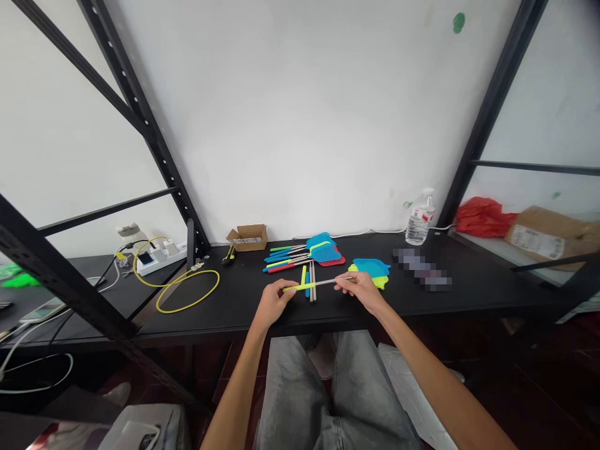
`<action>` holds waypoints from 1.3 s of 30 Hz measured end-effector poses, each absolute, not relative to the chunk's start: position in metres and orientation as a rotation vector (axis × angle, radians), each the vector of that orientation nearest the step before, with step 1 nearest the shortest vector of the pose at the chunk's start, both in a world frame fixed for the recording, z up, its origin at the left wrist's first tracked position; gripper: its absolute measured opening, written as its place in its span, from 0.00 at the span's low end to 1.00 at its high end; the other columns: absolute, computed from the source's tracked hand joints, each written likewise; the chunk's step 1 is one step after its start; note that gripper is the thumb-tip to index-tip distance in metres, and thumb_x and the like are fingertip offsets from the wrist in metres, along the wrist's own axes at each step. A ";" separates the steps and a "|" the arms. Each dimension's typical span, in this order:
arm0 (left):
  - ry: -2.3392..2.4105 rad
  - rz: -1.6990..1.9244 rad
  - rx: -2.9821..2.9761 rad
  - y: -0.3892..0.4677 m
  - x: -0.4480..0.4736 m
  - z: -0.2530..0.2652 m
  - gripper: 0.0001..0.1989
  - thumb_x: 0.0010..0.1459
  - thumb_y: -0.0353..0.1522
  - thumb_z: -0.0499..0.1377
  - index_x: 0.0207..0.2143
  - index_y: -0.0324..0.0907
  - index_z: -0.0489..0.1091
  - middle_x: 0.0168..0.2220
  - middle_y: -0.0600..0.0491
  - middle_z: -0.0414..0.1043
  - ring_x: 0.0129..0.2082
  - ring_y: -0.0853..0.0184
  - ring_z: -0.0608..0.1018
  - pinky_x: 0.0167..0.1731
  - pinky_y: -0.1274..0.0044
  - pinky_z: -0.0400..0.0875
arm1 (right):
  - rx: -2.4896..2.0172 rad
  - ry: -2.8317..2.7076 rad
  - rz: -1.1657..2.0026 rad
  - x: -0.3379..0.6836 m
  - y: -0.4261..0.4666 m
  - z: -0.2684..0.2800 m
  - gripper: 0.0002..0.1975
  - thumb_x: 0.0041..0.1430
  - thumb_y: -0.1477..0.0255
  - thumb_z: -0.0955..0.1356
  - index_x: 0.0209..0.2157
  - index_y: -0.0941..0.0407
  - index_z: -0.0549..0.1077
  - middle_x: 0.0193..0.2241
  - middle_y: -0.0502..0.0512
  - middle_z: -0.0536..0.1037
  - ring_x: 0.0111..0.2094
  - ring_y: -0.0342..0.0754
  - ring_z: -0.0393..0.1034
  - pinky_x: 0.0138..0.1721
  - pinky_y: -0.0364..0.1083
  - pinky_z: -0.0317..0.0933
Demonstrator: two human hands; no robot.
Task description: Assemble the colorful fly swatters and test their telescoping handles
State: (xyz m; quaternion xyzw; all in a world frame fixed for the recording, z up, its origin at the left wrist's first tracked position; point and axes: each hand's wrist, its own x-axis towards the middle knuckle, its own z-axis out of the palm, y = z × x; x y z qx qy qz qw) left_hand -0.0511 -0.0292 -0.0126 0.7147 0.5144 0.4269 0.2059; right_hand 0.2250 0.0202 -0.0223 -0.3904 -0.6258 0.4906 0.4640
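Note:
My left hand (275, 300) grips the yellow-green grip end of a thin telescopic rod (315, 284) held level over the black table (478, 284). My right hand (360, 287) pinches the rod's bare metal end. Under the rod lie loose handles (309, 279) in yellow, blue and grey. Just right of my right hand sit loose swatter heads (371, 268), blue on yellow. Behind them lies a pile of assembled fly swatters (307, 253) with blue and red heads.
A small open cardboard box (247, 237) and a water bottle (420, 217) stand at the wall. A yellow cable loop (187, 287) and a power strip (162, 257) lie left. Black rack posts (154, 140) flank the table. A red bag (482, 217) is right.

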 end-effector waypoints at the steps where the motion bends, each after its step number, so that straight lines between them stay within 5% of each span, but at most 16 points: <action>1: 1.420 1.179 2.009 -0.030 -0.050 -0.011 0.16 0.60 0.40 0.57 0.44 0.43 0.77 0.34 0.51 0.75 0.29 0.68 0.72 0.31 0.78 0.64 | -0.966 -1.561 1.198 0.223 0.019 -0.021 0.18 0.52 0.57 0.72 0.35 0.58 0.79 0.29 0.59 0.82 0.26 0.46 0.68 0.23 0.43 0.55; 9: 1.438 1.240 1.987 -0.030 -0.053 -0.006 0.19 0.61 0.44 0.55 0.41 0.41 0.78 0.29 0.52 0.71 0.28 0.68 0.70 0.31 0.77 0.63 | -1.001 -1.632 1.049 0.231 0.007 -0.014 0.20 0.54 0.58 0.70 0.43 0.58 0.76 0.30 0.58 0.81 0.27 0.48 0.73 0.27 0.45 0.64; 14: 1.447 1.283 1.939 -0.029 -0.054 -0.009 0.20 0.60 0.46 0.55 0.40 0.42 0.78 0.28 0.53 0.70 0.27 0.68 0.69 0.29 0.78 0.62 | -1.371 -1.631 0.404 0.283 -0.007 -0.014 0.15 0.57 0.57 0.67 0.35 0.54 0.77 0.31 0.56 0.81 0.32 0.52 0.75 0.35 0.47 0.64; 20: 1.452 1.305 1.918 -0.031 -0.054 -0.008 0.20 0.60 0.45 0.55 0.40 0.41 0.79 0.28 0.53 0.72 0.25 0.69 0.69 0.27 0.78 0.62 | -1.701 -1.844 -0.019 0.318 -0.006 -0.022 0.16 0.54 0.55 0.68 0.30 0.54 0.75 0.31 0.57 0.79 0.33 0.55 0.74 0.30 0.47 0.58; 26: 1.454 1.302 1.934 -0.031 -0.054 -0.008 0.20 0.61 0.44 0.55 0.41 0.41 0.79 0.29 0.52 0.75 0.28 0.66 0.72 0.29 0.77 0.65 | -1.714 -1.845 -0.021 0.322 -0.003 -0.023 0.10 0.56 0.63 0.67 0.29 0.54 0.76 0.30 0.57 0.80 0.33 0.54 0.74 0.31 0.46 0.58; 33: 1.463 1.312 1.888 -0.030 -0.055 -0.010 0.19 0.60 0.45 0.56 0.40 0.41 0.79 0.30 0.52 0.75 0.27 0.67 0.72 0.29 0.78 0.64 | -1.506 -1.588 0.068 0.336 -0.005 0.008 0.15 0.56 0.57 0.67 0.32 0.55 0.76 0.31 0.56 0.80 0.28 0.51 0.72 0.34 0.48 0.61; 39: 1.465 1.323 1.869 -0.032 -0.054 -0.009 0.20 0.60 0.45 0.56 0.40 0.40 0.79 0.29 0.52 0.75 0.25 0.68 0.71 0.26 0.78 0.63 | -1.246 -1.380 0.271 0.322 0.004 0.029 0.17 0.56 0.55 0.67 0.33 0.55 0.73 0.34 0.58 0.79 0.35 0.53 0.74 0.35 0.47 0.64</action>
